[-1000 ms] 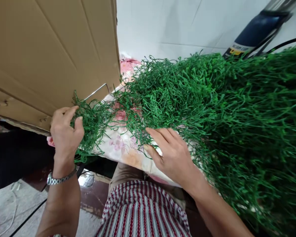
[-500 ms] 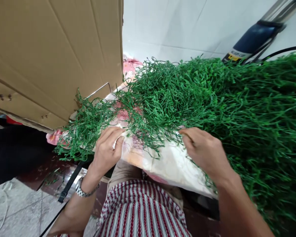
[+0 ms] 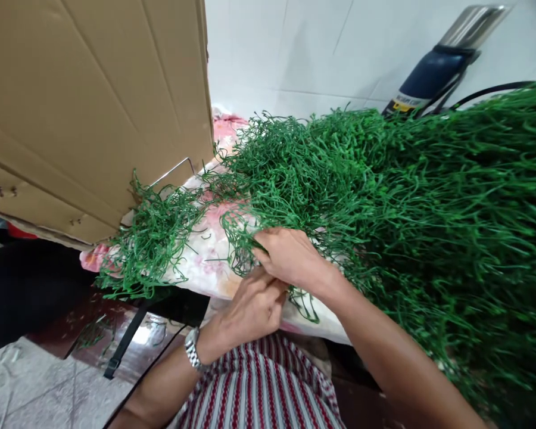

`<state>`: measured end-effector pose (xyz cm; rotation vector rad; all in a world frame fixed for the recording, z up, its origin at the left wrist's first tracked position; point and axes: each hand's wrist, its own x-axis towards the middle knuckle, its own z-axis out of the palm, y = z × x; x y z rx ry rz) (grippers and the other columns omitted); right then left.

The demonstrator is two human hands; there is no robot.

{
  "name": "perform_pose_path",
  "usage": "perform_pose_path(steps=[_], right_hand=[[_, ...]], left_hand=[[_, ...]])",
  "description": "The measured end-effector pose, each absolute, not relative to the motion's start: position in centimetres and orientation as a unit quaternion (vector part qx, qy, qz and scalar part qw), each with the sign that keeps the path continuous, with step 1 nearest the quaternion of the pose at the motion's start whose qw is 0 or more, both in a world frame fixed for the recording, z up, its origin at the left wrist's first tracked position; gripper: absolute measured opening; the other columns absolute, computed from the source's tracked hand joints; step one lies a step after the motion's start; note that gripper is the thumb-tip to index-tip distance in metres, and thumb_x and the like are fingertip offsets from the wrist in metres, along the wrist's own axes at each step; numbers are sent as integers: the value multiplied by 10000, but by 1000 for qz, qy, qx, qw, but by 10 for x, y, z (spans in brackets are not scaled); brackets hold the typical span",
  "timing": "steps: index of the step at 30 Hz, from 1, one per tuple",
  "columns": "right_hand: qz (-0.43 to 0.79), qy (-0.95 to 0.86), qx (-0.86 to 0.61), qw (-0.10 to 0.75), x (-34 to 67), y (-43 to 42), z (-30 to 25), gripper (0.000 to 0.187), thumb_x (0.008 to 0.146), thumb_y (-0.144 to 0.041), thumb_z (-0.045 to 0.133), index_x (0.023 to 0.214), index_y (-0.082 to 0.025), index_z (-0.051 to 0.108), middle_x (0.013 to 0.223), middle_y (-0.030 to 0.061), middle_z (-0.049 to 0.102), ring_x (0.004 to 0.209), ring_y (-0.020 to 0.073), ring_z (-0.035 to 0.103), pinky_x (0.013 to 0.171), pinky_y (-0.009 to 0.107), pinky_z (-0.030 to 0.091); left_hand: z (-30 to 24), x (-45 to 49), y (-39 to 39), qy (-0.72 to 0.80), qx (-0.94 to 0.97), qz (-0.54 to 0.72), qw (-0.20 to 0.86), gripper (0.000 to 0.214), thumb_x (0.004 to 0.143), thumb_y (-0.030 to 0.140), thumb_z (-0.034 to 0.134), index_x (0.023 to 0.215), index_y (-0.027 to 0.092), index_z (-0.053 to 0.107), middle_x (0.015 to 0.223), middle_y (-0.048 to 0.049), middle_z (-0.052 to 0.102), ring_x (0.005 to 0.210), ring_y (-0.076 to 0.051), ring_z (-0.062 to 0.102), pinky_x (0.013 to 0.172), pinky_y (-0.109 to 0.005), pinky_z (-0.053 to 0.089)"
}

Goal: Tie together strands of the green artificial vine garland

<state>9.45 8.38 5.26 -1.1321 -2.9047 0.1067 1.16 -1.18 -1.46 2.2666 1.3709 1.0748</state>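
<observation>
A big pile of thin, branching green stems (image 3: pixel 330 167) covers the right side of a flowered cloth (image 3: pixel 209 250). My right hand (image 3: pixel 290 256) is closed, and a few of the stems stick out from its fingers to the left. Just below it my left hand (image 3: pixel 256 304) is closed too, its fingers against the underside of my right hand. What my left hand pinches is hidden. Loose stems hang beside both hands over the cloth. A smaller heap of stems (image 3: pixel 149 244) lies on the left end of the cloth.
A large cardboard sheet (image 3: pixel 93 107) stands at the left, with a thin metal wire (image 3: pixel 172 173) by its lower edge. Against the white tiled wall (image 3: pixel 295 53) leans a dark blue bottle (image 3: pixel 433 71). A black strap (image 3: pixel 127 339) hangs below the cloth.
My hands, wide apart at the cloth's front edge before, have come together in front of me. My right hand moved left and now has stems in it; my left hand moved right.
</observation>
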Motion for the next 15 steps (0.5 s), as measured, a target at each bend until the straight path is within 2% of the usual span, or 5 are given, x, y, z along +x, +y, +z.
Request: perform_pose_path(steps=[4,7,9,12,15], right_hand=[[47,-930,-355,82,123,79,51,193,855,-192,405,834,-147,591,924,75,627,853,196,589,747,302,435],[128,-934,-306,136,143,69,55,165,856,-202,437,835,-145,590,909,64,617,873,174,555,798,303,424],[187,-939,-245,152,149,62,57,151,851,-228,466,846,-153,598,922,61,602,898,169,529,834,318,407],[294,-939,-130,120,147,55,56,195,830,-326,521,895,-166,611,975,67,583,936,169,509,847,326,398],[397,-902,-92,139,141,62,42,251,884,-322,424,968,-156,593,925,57,601,876,136,531,791,286,417]], left_hand=[[-2,-10,-30,399,775,488,45,386,715,33,515,1085,140,546,1049,-102,594,975,-212,547,860,-385,467],[4,-31,-25,519,635,572,14,404,729,77,553,1120,175,535,1079,-91,561,1034,-214,520,907,-388,434],[4,-41,-16,576,575,567,129,429,758,183,572,1180,187,496,1143,-95,542,1058,-220,514,919,-384,424],[-1,-46,-8,508,563,543,362,424,768,272,580,1176,180,514,1116,-93,579,1026,-225,545,884,-349,439],[-9,-48,-15,456,519,579,433,254,745,237,607,985,163,638,971,-74,631,937,-205,582,820,-298,457]])
